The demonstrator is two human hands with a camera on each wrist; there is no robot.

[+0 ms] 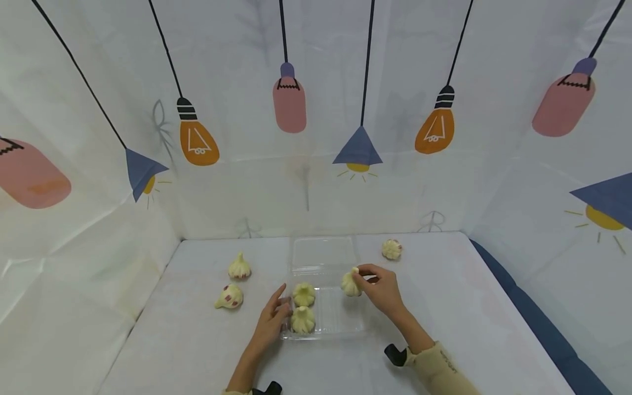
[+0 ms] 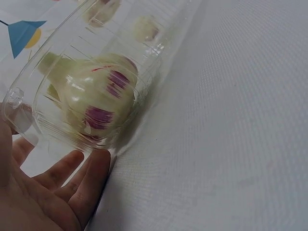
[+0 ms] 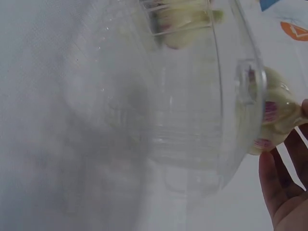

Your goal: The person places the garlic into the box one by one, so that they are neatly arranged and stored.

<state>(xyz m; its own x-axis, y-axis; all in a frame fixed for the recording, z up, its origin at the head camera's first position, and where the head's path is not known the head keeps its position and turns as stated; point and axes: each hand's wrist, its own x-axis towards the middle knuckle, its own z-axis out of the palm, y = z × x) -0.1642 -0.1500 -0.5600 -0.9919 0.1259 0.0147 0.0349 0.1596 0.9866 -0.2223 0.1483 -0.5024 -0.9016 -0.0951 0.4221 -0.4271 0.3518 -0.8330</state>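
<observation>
My right hand (image 1: pixel 382 288) pinches a garlic bulb (image 1: pixel 351 283) by its stem end, over the right side of a clear plastic container (image 1: pixel 340 323). In the right wrist view, that bulb (image 3: pixel 274 110) shows purple patches beside the container's rim. Two more garlic bulbs sit inside along the left side, one bulb (image 1: pixel 303 294) behind the other (image 1: pixel 303 320). My left hand (image 1: pixel 272 318) rests at the container's left wall with fingers loosely extended. In the left wrist view, its fingertips (image 2: pixel 100 156) touch the lower wall, next to a bulb (image 2: pixel 98 96) seen through the plastic.
The container's clear lid (image 1: pixel 323 252) lies folded back behind it. Left of it on the white table (image 1: pixel 197 351) are two garlic bulbs, one upright (image 1: pixel 239 267) and one on its side (image 1: pixel 230 297). Another bulb (image 1: pixel 392 249) lies at the back right. White patterned sheeting surrounds the table.
</observation>
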